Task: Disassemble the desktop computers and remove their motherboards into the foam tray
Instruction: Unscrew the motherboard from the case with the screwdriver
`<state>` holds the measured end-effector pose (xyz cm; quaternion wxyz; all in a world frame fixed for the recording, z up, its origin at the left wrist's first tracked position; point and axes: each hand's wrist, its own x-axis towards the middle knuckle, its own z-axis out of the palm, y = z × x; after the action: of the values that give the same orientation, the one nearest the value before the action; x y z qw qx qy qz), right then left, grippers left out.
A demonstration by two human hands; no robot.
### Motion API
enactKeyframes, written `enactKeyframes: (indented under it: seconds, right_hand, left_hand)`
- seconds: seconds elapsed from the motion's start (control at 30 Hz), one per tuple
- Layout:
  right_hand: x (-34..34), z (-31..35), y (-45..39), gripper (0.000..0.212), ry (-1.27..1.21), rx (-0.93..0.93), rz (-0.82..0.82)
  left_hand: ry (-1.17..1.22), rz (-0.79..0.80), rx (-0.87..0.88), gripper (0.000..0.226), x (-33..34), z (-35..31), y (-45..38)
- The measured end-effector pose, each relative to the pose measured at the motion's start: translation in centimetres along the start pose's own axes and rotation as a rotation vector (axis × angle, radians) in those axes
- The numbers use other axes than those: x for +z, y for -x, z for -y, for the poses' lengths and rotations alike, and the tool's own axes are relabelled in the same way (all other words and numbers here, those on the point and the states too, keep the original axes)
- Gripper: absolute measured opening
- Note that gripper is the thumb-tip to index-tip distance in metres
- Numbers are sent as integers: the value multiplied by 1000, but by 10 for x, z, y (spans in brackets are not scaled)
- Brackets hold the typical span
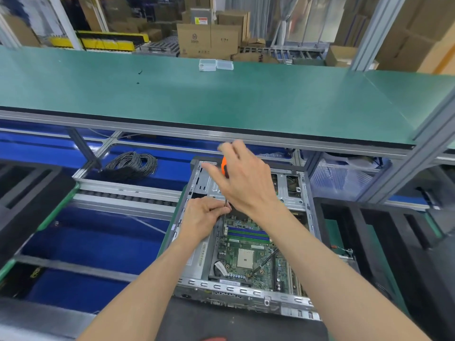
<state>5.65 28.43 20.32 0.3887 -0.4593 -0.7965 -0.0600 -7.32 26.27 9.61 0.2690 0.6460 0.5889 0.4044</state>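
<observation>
Open grey metal desktop computer case [248,232] lying flat below the green-topped bench [197,94], its green motherboard [251,254] seated inside. My right hand [243,183] curls around the orange-handled screwdriver [224,168], held upright over the board's far-left corner. My left hand [204,215] pinches the screwdriver's thin metal shaft near the tip. Black foam trays [384,232] sit just right of the case.
</observation>
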Motion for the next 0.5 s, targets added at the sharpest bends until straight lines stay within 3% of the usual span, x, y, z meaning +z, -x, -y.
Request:
enactKeyframes:
  seconds: [0.07,0.13,0.33,0.43,0.5]
  right_hand:
    - [-3,6,-8,40,233,-1,116]
    - [-3,6,-15,28,253,6,239]
    - [-18,2,-32,9,-136,-77,535]
    - [-31,-5,-37,11,-314,-50,677]
    - [-35,-7,-36,2,-255,-19,678]
  left_hand:
    - [12,-3,-11,11,1,1,0]
    - [25,-15,-29,11,2,1,0]
    - [-30,-18,-10,11,0,5,0]
    - [-27,2,0,9,1,6,1]
    - [-16,-3,3,8,2,4,1]
